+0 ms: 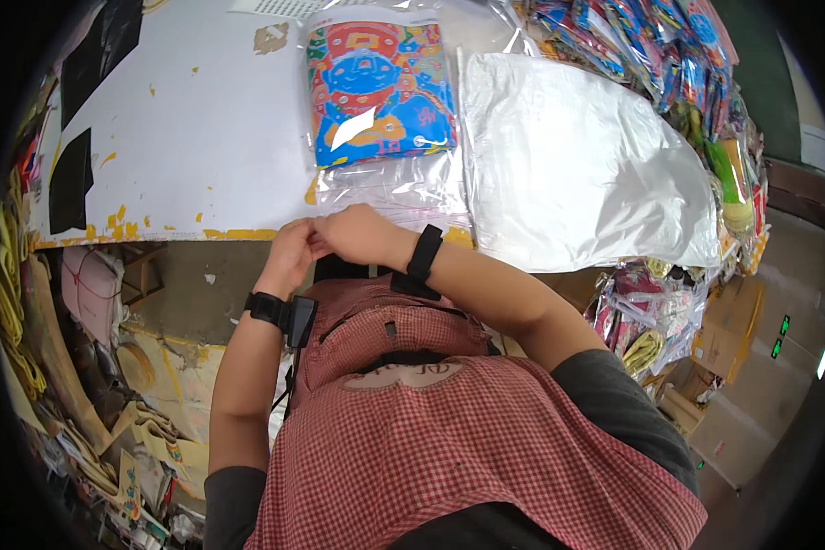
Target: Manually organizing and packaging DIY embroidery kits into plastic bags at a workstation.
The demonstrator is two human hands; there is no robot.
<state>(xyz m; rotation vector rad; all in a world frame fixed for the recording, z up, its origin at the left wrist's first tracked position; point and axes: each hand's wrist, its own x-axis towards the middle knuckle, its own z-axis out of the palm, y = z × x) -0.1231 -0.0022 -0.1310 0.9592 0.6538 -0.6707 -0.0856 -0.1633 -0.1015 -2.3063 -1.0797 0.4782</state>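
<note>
A clear plastic bag (385, 188) lies at the table's near edge, with a folded piece printed in bright blue, red and orange (376, 92) inside it. At the bag's near left corner my two hands meet. My left hand (291, 255) has its fingers closed together against those of the right. My right hand (359, 234) is bent inward over the bag's near edge, its fingers closed too. What the fingertips pinch, if anything, is hidden. A white plastic sheet or sack (587, 165) lies flat just right of the bag.
Packed colourful bags (632, 46) are heaped at the far right. The white table (202, 137) has worn yellow tape along its near edge and black tape (71, 183) at left. Below stand a pink bundle (92, 289) and, at right, a cardboard box (729, 325).
</note>
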